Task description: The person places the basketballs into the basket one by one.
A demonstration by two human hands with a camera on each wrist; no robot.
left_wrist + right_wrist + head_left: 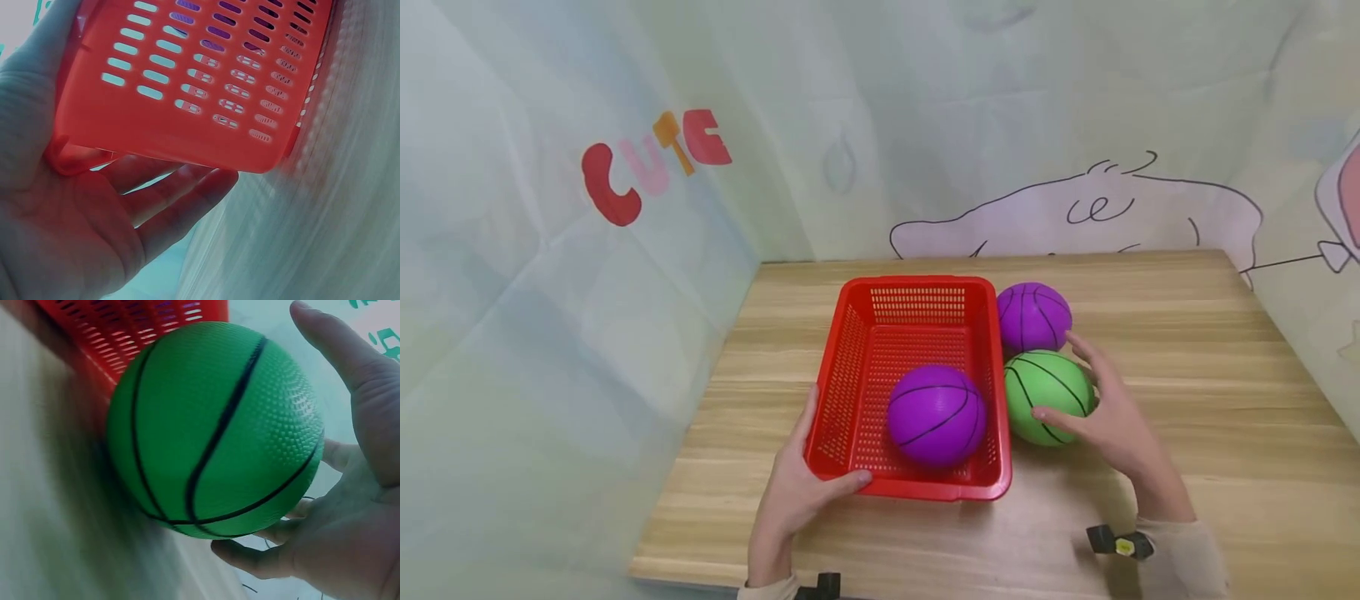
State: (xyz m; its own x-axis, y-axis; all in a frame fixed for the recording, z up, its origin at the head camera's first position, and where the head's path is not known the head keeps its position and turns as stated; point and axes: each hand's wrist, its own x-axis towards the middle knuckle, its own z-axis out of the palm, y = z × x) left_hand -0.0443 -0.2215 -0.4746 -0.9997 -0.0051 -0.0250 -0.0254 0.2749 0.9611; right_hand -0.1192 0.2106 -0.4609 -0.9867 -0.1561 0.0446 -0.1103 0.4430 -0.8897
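A red plastic basket [910,489] with slotted walls sits on the table, and a purple ball [937,415] with black lines lies inside it. My left hand [797,483] holds the basket's near left corner, thumb on the front rim and fingers along the outer left side. In the left wrist view, fingers [181,215] reach along the basket's underside or wall. Just right of the basket is a green ball [1048,396], with a second purple ball [1034,317] behind it. Around the green ball my right hand [1112,421] spreads, its thumb apart from the surface in the right wrist view.
The wooden table [1210,358] extends right and left of the basket. A printed curtain [820,150] hangs along the back and left edges. Dark straps with small devices [1120,543] are on the wrists.
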